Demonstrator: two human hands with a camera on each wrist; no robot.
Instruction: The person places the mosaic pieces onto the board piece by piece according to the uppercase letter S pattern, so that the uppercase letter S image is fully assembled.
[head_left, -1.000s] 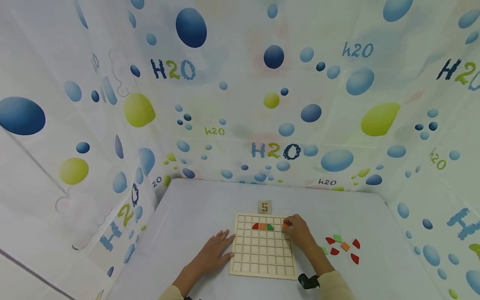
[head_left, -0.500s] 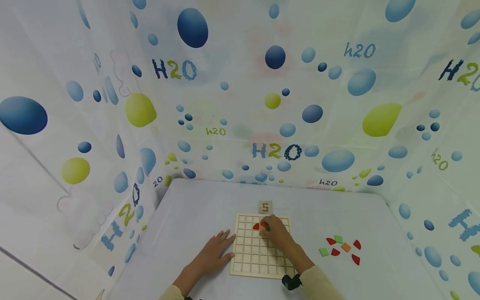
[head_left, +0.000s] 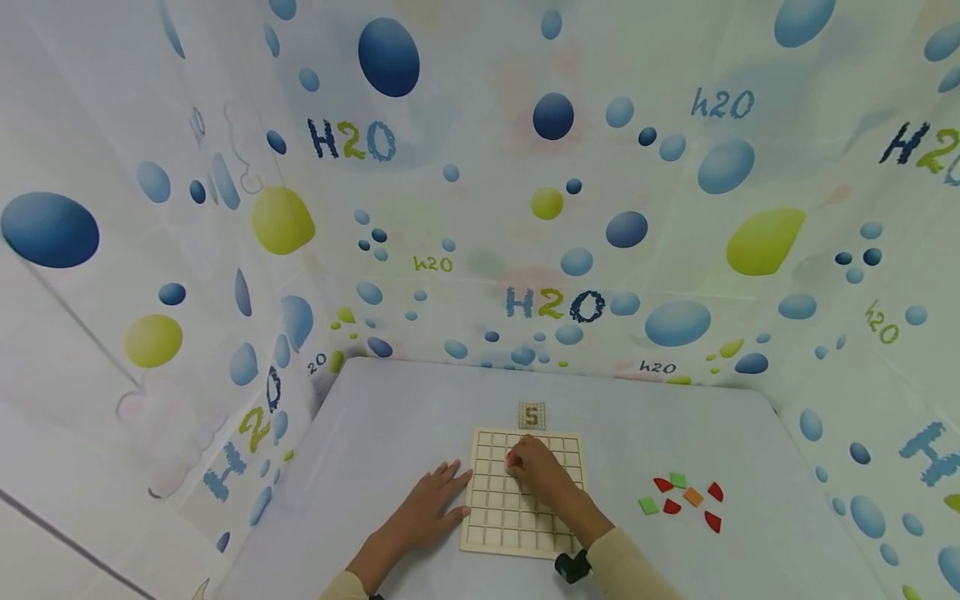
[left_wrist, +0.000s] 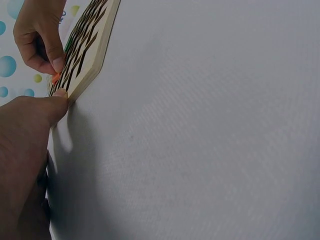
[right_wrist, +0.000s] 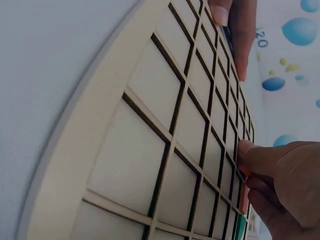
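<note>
A wooden grid board point(head_left: 510, 533) with square cells lies on the table. My right hand point(head_left: 542, 468) is over its upper rows, thumb and fingers pinching a small orange tile point(left_wrist: 55, 78) low over the cells. Beside those fingers a green quarter-circle piece point(right_wrist: 241, 227) sits in the grid; a red piece point(head_left: 509, 456) peeks out at the fingertips. The other pieces in that row are hidden by the hand. My left hand point(head_left: 423, 508) lies with spread fingers at the board's left edge, its thumb point(left_wrist: 59, 95) touching the rim.
Loose pieces lie right of the board: several red quarter-circles point(head_left: 713, 522), green squares point(head_left: 648, 506) and an orange square point(head_left: 693, 497). A small pattern card point(head_left: 532, 415) stands just behind the board. A patterned curtain point(head_left: 480, 208) surrounds the white table.
My right hand has moved left across the board from its upper right corner, carrying the orange tile, and is now near the red piece. The left hand has stayed at the edge.
</note>
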